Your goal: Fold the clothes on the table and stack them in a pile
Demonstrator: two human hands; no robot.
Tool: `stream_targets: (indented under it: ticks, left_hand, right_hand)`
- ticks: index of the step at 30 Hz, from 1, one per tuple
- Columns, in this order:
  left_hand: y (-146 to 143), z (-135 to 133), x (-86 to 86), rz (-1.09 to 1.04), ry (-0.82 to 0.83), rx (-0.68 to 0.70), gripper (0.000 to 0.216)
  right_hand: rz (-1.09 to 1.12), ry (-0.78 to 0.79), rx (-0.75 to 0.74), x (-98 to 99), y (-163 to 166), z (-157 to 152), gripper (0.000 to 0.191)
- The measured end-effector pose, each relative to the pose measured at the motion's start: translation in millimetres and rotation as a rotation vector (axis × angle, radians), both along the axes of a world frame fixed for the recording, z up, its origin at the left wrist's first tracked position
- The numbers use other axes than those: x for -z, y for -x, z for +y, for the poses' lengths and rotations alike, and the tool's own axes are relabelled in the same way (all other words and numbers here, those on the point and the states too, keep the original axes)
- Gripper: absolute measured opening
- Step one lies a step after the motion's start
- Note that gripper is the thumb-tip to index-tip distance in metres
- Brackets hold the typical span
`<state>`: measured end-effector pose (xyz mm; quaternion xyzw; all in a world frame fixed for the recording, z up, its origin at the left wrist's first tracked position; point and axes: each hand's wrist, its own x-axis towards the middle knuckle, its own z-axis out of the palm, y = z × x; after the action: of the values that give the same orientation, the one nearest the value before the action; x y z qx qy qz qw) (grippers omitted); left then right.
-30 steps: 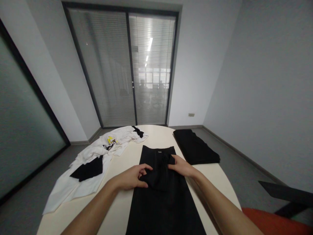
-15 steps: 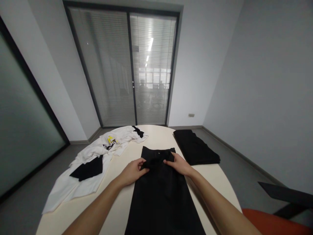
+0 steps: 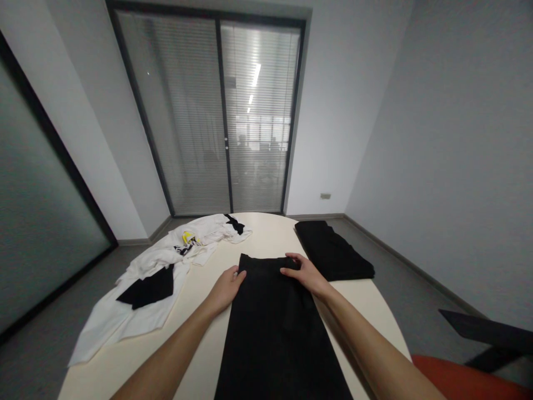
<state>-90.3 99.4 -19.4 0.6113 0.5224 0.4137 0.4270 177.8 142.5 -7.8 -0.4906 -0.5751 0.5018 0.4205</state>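
Observation:
A black garment (image 3: 278, 328), by its waistband a pair of trousers or a skirt, lies lengthwise on the table in front of me and runs out of view at the bottom. Its upper edge is now fairly straight. My left hand (image 3: 227, 286) pinches the top left corner, thumb on the cloth and fingers at the side. At the top right, my right hand (image 3: 306, 273) grips the waist edge, its thumb on top and the fingertips partly hidden behind the cloth.
A folded black garment (image 3: 333, 253) lies on the table's right side. White clothing (image 3: 154, 264) with black and yellow patches is heaped along the left edge. The pale table (image 3: 266, 233) has a rounded rim. An orange chair (image 3: 453, 378) stands at lower right.
The bunched waist of the black garment has been spread flat, and its button no longer shows. My left hand has moved out to the left corner; my right hand has shifted slightly up.

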Motion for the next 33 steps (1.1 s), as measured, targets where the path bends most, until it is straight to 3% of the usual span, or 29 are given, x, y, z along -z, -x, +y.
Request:
stream_targets:
  ticks: [4, 6, 12, 17, 22, 26, 30, 33]
  left_hand:
    - [-0.4, 1.9, 11.1, -0.111, 0.012, 0.008, 0.049]
    - [0.0, 1.6, 14.3, -0.138, -0.004, 0.001, 0.051]
    - [3.0, 10.6, 20.1, -0.214, -0.033, -0.026, 0.057]
    - [5.6, 21.3, 27.8, -0.159, -0.006, -0.120, 0.052]
    - [4.0, 16.3, 24.9, -0.090, 0.022, -0.076, 0.064]
    - [1.4, 11.9, 21.3, -0.039, -0.137, -0.096, 0.072]
    - [5.0, 12.9, 22.6, 0.070, -0.183, -0.152, 0.046]
    - [9.5, 14.2, 24.0, 0.123, -0.183, -0.172, 0.037]
  right_hand:
    - [-0.101, -0.067, 0.004, 12.2, -17.3, 9.2, 0.090]
    - [-0.159, -0.097, -0.034, 14.6, -23.3, 10.9, 0.092]
    - [-0.301, -0.391, 0.131, 19.3, -23.8, 21.1, 0.048]
    - [-0.406, -0.369, 0.197, 27.8, -20.8, 29.4, 0.035]
    - [-0.439, -0.359, 0.174, 20.8, -17.1, 27.3, 0.031]
    - [-0.457, -0.331, 0.212, 12.2, -12.6, 22.8, 0.038]
    - [-0.443, -0.306, 0.232, 11.7, -17.1, 16.0, 0.073]
    - [-0.433, -0.317, 0.162, 17.2, -24.5, 13.5, 0.075]
